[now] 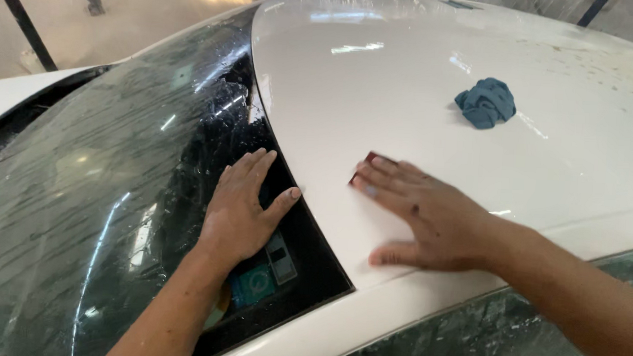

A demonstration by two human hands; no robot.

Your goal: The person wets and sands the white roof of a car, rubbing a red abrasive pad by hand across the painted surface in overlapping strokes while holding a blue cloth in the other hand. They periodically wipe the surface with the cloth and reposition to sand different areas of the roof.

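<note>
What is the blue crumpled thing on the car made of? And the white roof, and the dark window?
The blue rag looks like soft cloth: it bunches in folds and has no shine. The white roof seems to be painted metal, glossy, mirroring the lights. The windshield looks like glass, see-through, streaked with wet film.

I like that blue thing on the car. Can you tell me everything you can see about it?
The blue cloth is a small rag of soft-looking teal-blue fabric, scrunched into a loose, lumpy ball with folds and creases. It lies on the white car roof, towards its far right part, and casts a faint shadow there. Nothing else touches it: the right hand is flat on the roof nearer the camera, well apart from it, and the left hand rests on the windscreen.
</note>
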